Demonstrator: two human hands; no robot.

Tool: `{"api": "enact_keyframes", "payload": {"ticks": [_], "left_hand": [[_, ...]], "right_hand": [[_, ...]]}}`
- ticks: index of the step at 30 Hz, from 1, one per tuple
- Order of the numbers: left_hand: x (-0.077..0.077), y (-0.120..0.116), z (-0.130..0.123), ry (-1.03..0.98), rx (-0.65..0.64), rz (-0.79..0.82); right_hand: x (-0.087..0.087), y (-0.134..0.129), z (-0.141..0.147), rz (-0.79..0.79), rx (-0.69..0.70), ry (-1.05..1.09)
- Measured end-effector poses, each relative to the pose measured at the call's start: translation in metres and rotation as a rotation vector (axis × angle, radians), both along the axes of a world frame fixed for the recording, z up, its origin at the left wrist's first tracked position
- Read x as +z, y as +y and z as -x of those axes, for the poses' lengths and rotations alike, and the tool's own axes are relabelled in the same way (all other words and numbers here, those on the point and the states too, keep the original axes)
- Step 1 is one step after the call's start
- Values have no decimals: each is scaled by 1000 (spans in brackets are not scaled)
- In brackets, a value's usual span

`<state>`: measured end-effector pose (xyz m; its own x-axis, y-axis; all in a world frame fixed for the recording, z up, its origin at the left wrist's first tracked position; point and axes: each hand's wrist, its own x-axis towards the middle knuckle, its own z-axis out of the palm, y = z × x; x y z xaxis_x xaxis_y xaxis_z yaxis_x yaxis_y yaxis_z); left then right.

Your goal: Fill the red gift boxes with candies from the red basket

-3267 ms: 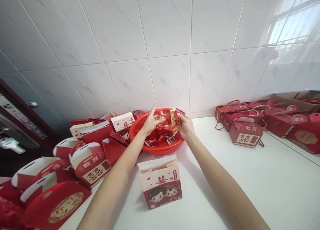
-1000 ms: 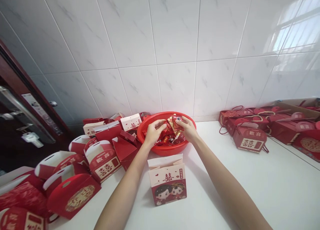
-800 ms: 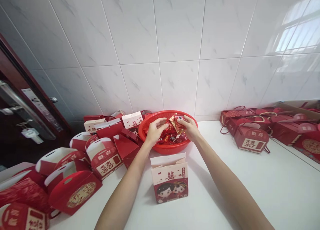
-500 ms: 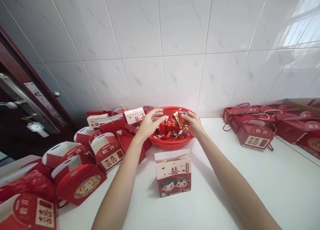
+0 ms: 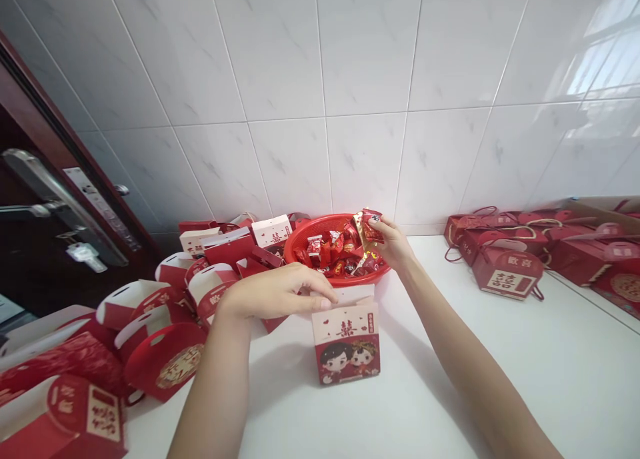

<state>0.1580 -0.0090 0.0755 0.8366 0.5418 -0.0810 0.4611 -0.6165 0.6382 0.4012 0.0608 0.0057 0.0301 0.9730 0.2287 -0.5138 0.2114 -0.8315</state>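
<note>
A small red and cream paper box with two cartoon figures stands upright on the white table. My left hand is at the box's top left edge, its thumb and fingers around the opening; whether it grips the rim is hard to tell. Behind the box sits a red plastic basket holding several wrapped sweets. Over the basket's right side my right hand pinches red and gold wrapped packets between thumb and fingers.
Several open red boxes crowd the left side. Closed red boxes with cords stand at the right, by a cardboard carton. A tiled wall rises behind, and a dark door with keys is at far left.
My left hand has moved from over the basket down to the top of the cartoon box. My right hand has shifted slightly, still holding the packets.
</note>
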Motion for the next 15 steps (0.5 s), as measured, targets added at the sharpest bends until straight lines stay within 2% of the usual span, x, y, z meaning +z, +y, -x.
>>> {"api": "enact_keyframes", "payload": {"ticks": [3, 9, 15], "left_hand": [[-5, 8, -10, 30, 70, -5], [-10, 10, -23, -31, 247, -165], [-16, 11, -32, 31, 228, -218]], "right_hand": [[13, -10, -7, -69, 41, -46], [39, -36, -26, -212, 169, -198], [54, -56, -37, -282, 321, -462]]}}
